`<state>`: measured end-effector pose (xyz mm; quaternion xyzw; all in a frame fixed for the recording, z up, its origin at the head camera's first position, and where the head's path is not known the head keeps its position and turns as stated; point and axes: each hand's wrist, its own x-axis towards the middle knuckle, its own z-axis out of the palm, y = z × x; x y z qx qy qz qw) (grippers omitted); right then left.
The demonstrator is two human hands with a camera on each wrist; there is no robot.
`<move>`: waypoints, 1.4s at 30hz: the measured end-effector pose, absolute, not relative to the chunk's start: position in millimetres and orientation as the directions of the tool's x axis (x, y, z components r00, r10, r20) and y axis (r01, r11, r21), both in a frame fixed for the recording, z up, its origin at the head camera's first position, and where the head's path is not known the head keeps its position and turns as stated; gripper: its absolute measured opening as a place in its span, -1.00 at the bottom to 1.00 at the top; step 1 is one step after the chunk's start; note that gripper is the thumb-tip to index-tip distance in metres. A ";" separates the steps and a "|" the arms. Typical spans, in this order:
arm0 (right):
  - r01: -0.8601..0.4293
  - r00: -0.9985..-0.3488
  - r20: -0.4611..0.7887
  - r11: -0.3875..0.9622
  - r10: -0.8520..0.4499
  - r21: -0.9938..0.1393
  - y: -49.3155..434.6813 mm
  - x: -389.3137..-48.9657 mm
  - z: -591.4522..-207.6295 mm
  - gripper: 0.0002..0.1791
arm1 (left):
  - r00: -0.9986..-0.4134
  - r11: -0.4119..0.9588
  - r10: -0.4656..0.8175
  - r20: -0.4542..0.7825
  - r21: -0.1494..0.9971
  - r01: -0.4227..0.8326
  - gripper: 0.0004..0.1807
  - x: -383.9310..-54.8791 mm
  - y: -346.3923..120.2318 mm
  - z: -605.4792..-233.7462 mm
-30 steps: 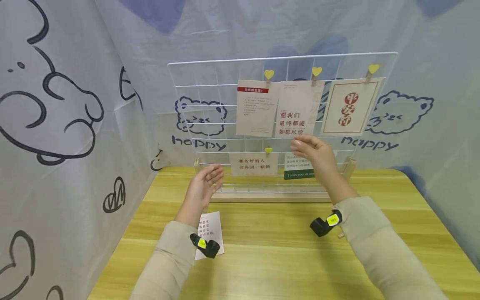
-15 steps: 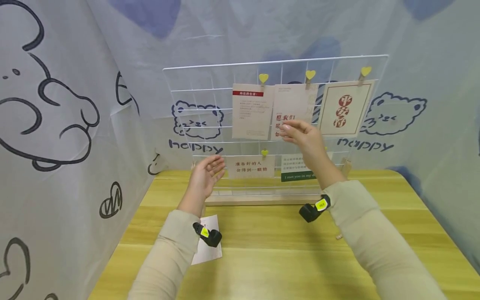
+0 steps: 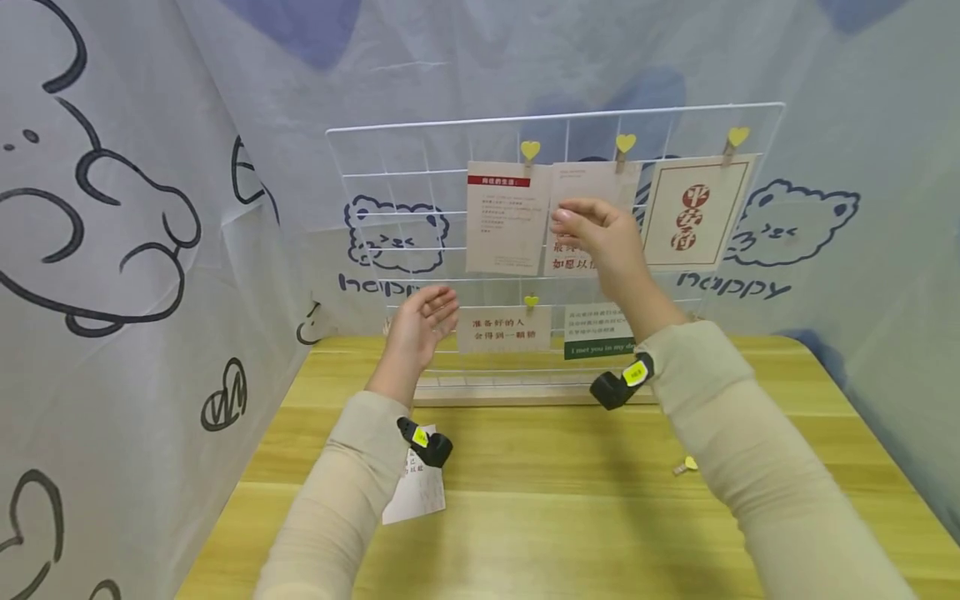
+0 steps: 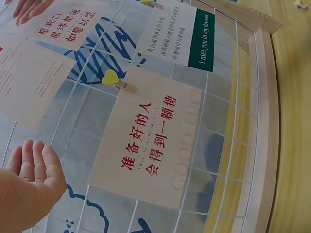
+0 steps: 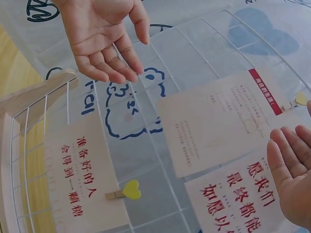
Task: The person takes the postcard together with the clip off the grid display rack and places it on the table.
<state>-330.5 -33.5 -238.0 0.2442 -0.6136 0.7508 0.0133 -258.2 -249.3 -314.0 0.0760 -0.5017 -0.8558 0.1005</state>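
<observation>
At the wire grid point(image 3: 555, 117), hands point(image 3: 611, 250) higher, near hung cards point(image 3: 506, 218)

- A yellow wood-grain table point(image 3: 525, 533), with lighter and darker bands running across it and its far right corner rounded.
- Pale cloth point(image 3: 450, 83) hanging behind the table and along both sides, creased in places.
- On the back cloth, a left bear face point(image 3: 397, 218) and a right bear face point(image 3: 813, 221) in blue line, each above the word "happy", the left word partly hidden.
- A blurred purple-blue heart point(image 3: 315, 29), cut by the top edge.
- On the left cloth, thick dark cartoon outlines point(image 3: 142, 196) and a small scribbled heart point(image 3: 225, 400).
</observation>
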 end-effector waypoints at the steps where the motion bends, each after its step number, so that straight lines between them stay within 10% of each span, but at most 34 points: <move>1: -0.318 -0.880 0.383 -0.250 -0.281 -0.915 -34.8 -331.7 -235.7 -0.68 | -0.967 -0.472 -0.253 -0.030 0.877 0.096 -0.83 -259.4 -249.3 -312.7; 31: -0.298 -0.920 0.318 -0.119 -0.228 -0.947 -48.5 -342.6 -171.6 -0.63 | -0.973 -0.344 -0.230 -0.016 0.936 0.066 -0.53 -284.6 -254.4 -286.7; 42: -0.243 -0.926 0.233 -0.004 -0.297 -0.970 -53.8 -354.2 -159.6 -0.55 | -0.977 -0.296 -0.212 0.006 0.953 0.070 -0.75 -288.9 -256.2 -283.7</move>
